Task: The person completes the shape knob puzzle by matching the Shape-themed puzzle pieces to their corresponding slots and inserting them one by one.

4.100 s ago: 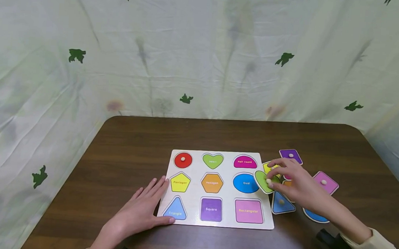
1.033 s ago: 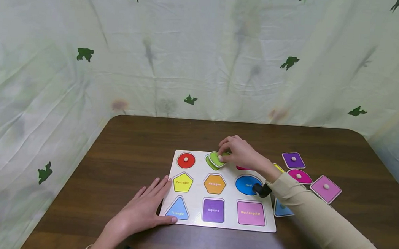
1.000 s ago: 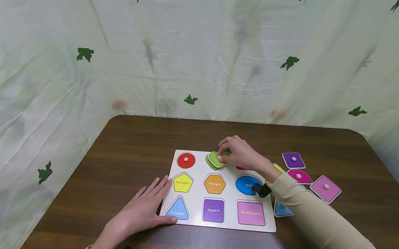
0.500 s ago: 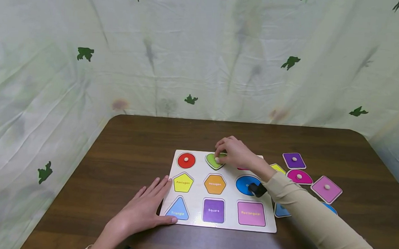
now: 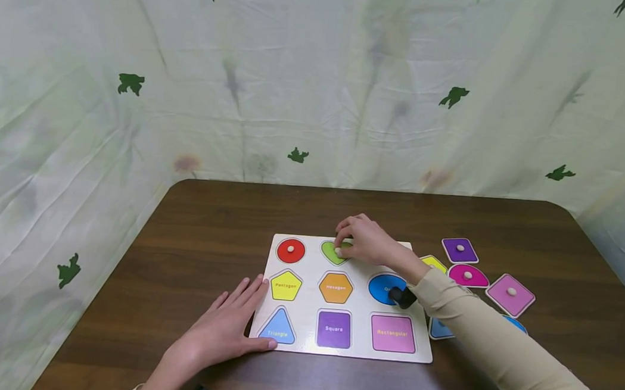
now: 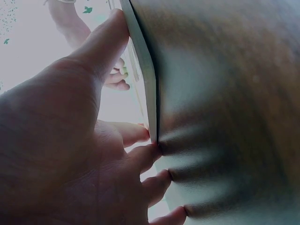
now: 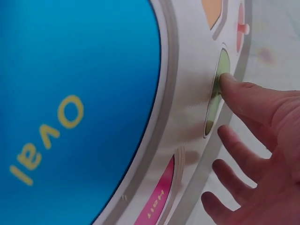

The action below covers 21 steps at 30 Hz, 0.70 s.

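A white shape puzzle board point(image 5: 359, 305) lies on the brown table. The green heart piece point(image 5: 330, 252) sits in the heart recess in the top row, and my right hand point(image 5: 366, 240) pinches its small knob with thumb and finger. In the right wrist view the heart piece point(image 7: 212, 112) appears level with the board. My left hand point(image 5: 224, 327) rests at the board's left edge with fingers extended, the thumb on its lower left corner. The left wrist view shows the left fingers point(image 6: 154, 185) touching the tabletop beside the board. A red circle piece point(image 5: 290, 251) with a knob fills the top left recess.
Loose knobbed pieces lie right of the board: a purple square point(image 5: 460, 250), a magenta half round point(image 5: 468, 276), a pink rectangle point(image 5: 510, 295), a yellow piece point(image 5: 434, 263) and a blue triangle point(image 5: 440, 329). My right sleeve point(image 5: 497, 343) covers part of this pile. A curtain point(image 5: 319, 88) hangs behind the table.
My right hand has carried the heart piece from the pile at the right to the top row. It lay askew over the heart recess a second ago and now sits in it. The left hand stays put.
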{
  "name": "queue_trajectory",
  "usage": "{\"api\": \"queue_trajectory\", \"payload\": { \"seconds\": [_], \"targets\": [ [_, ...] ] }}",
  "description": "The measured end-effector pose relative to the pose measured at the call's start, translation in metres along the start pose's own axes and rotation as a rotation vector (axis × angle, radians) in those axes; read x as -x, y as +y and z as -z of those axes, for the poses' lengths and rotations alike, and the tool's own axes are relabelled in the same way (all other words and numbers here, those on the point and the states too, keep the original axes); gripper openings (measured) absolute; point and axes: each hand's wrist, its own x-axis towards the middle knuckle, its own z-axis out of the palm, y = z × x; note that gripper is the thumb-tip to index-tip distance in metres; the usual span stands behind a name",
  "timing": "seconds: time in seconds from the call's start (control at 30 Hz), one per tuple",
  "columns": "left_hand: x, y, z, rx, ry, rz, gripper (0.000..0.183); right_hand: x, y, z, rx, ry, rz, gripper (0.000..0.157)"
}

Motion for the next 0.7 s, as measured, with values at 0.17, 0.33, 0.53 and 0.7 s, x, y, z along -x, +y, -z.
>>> {"api": "queue_trajectory", "payload": {
  "seconds": [0.17, 0.33, 0.53, 0.7],
  "targets": [
    [0.0, 0.001, 0.0, 0.0, -0.001, -0.001, 0.111, 0.003, 0.002, 0.002, -0.012, -0.012, -0.007, 0.012],
    [0.0, 0.001, -0.001, -0.001, -0.004, 0.002, 0.111, 0.01, 0.005, 0.008, -0.052, -0.002, -0.02, 0.016],
    [-0.001, 0.0, -0.001, -0.005, 0.0, 0.003, 0.112, 0.02, 0.008, 0.022, -0.082, 0.058, 0.025, 0.018],
    [-0.001, -0.001, -0.001, -0.003, 0.004, 0.005, 0.113, 0.031, 0.011, 0.032, -0.099, 0.091, 0.038, 0.019]
  ]
}}
